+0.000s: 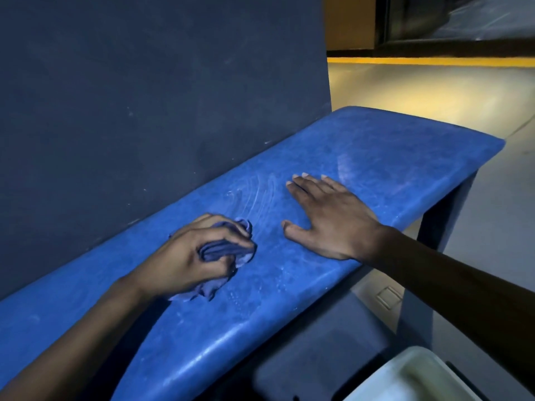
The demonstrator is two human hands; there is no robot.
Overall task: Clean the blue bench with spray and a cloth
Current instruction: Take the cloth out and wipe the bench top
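The left hand (199, 253) was closed around the bunched cloth (223, 250) and pressed it on the blue bench (376, 157), whose long axis ran ahead and to the right, past the right hand (327, 218), which lay open and flat beside it.

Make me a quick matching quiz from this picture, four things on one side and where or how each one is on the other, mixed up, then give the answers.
Things:
1. left hand
2. right hand
3. cloth
4. white tub

States:
A. bunched up, pressed on the bench
B. on the floor, bottom right corner
C. flat, palm down, fingers spread
D. closed around fabric

Pairs: 1-D, 2-C, 3-A, 4-B
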